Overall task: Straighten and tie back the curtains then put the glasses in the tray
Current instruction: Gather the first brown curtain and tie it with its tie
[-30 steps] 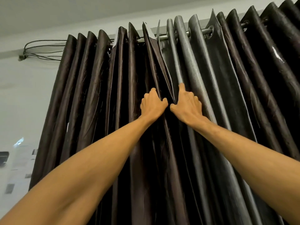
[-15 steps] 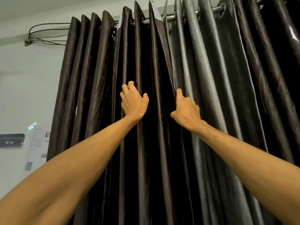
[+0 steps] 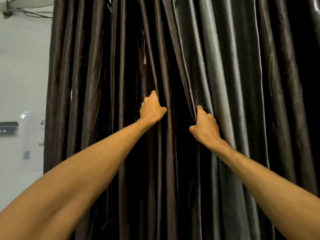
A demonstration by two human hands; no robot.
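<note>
Both arms are stretched out in front, and the hands are lower on the fabric than half a second ago. They are also wider apart, with a dark gap between them. The left hand (image 3: 152, 110) was lying flat on a pleat; it now grips a fold of the brown curtain (image 3: 90, 101), thumb out in front and fingers tucked behind the cloth. The right hand (image 3: 206, 129) sits a little lower, its fingers curled round the inner edge of the grey curtain (image 3: 233, 75) with the knuckles towards the camera. The rod seen earlier has gone out of the top of the view. The brown curtain hangs in tight upright pleats from the left hand out to the left. The grey curtain falls in broader folds from the right hand off to the right edge. Further back on the left is a pale wall (image 3: 22, 66), with a dark box (image 3: 8, 128) mounted on it and loose cables (image 3: 26, 9) up in the corner.
</note>
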